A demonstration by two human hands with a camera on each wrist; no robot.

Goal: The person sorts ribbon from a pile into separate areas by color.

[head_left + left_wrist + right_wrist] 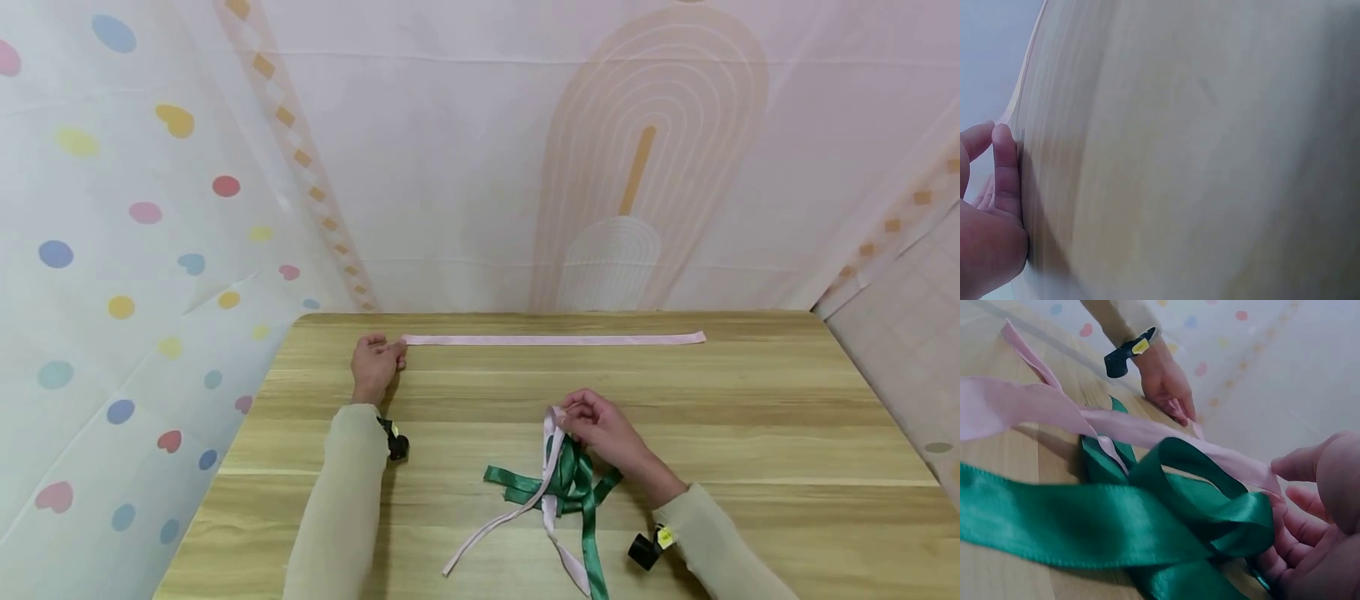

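A long pink ribbon [555, 339] lies straight along the far side of the wooden table [750, 417]. My left hand [378, 360] sits at its left end, fingertips pinching that end against the tabletop; the right wrist view shows this hand [1166, 384] too. My right hand [600, 421] pinches a second pink ribbon [553, 433] and lifts it out of a tangle of green ribbon [573, 483] near the table's front. In the right wrist view that pink ribbon [1147, 428] runs to my thumb and forefinger, and a green loop [1210, 506] lies against my fingers [1285, 562].
Patterned cloth backdrops [150, 250] stand close behind and to the left of the table. Loose tails of pink ribbon [487, 533] and green ribbon [596, 558] trail toward the front edge. The left wrist view shows only bare wood [1197, 156] and my fingers [1004, 169].
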